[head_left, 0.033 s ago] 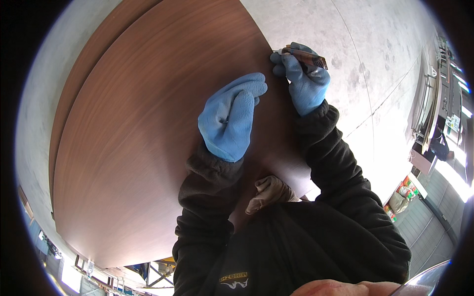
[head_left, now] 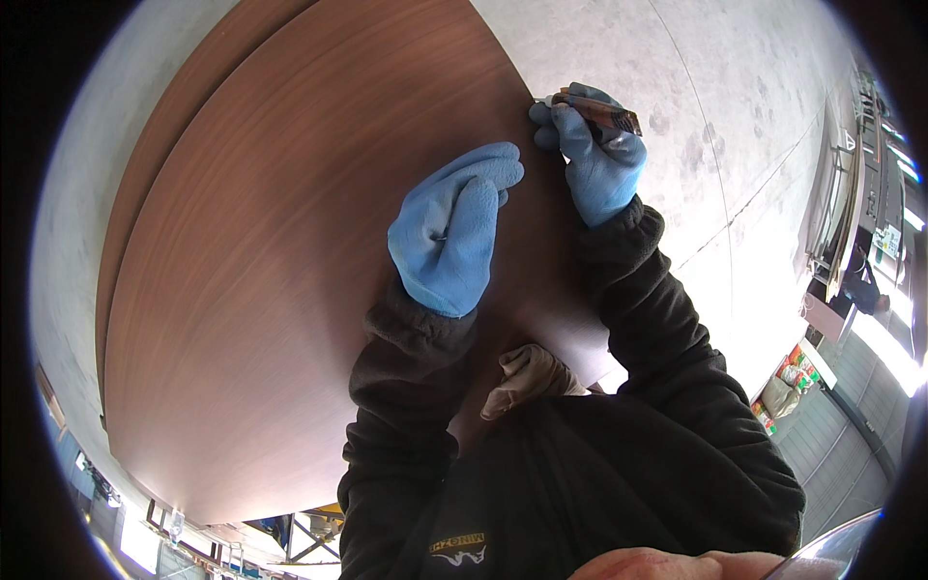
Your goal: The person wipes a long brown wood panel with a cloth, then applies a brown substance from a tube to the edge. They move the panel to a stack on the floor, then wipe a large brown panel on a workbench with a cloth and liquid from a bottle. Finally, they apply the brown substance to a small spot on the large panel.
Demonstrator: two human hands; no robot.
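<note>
A large brown wood-grain panel [head_left: 290, 222] lies in front of me. In a blue glove, my right hand [head_left: 601, 169] is closed around a small, flattened brown-and-orange tube [head_left: 604, 114]. The tube's pale nozzle points left, close to the panel's right edge; whether it touches cannot be made out. My left hand [head_left: 449, 227], gloved in blue too, is over the panel near that edge. Its fingers are drawn together with the thumb against them. What they hold, if anything, is hidden.
Another brown panel [head_left: 184, 111] shows along the far left, beneath the top one. Pale, stained concrete floor [head_left: 764, 97] stretches to the right, with a crack across it. A bunched beige cloth [head_left: 530, 377] is by my waist. Colourful packages [head_left: 788, 387] stand at the lower right.
</note>
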